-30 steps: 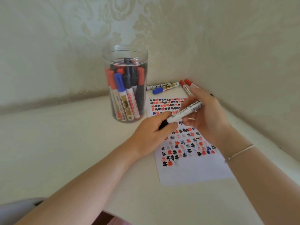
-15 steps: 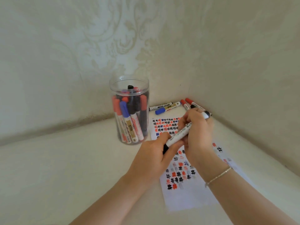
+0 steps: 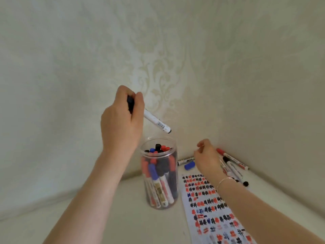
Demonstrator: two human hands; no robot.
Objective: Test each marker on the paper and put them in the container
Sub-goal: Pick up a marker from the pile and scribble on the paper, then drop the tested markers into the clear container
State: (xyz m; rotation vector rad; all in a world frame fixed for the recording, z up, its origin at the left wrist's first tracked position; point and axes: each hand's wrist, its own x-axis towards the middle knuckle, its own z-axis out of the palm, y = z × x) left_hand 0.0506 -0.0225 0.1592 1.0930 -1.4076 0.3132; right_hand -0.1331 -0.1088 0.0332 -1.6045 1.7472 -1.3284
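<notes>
Left hand (image 3: 121,124) grips marker (image 3: 156,122) above container (image 3: 159,175); right hand (image 3: 206,158) seemingly loose, empty.

Cream damask-patterned walls (image 3: 158,50) meet at a corner — pale tabletop (image 3: 105,217) below.

Corner setting: patterned walls, pale tabletop, one bracelet.

Cream wallpaper (image 3: 52,76) is filling the view behind and to the left of the left hand (image 3: 121,120), with a faint leafy scroll motif (image 3: 163,81) showing just above and to the right of it. A second papered wall (image 3: 274,85) is rising to the right of the right hand (image 3: 207,159); the two walls are meeting in a vertical seam just beyond that hand. A pale tabletop (image 3: 123,222) is lying below both hands, a shaded band (image 3: 35,206) running along the wall foot down to the left of the left hand. A thin silvery bracelet (image 3: 226,180) is sitting on the wrist just behind the right hand.
</notes>
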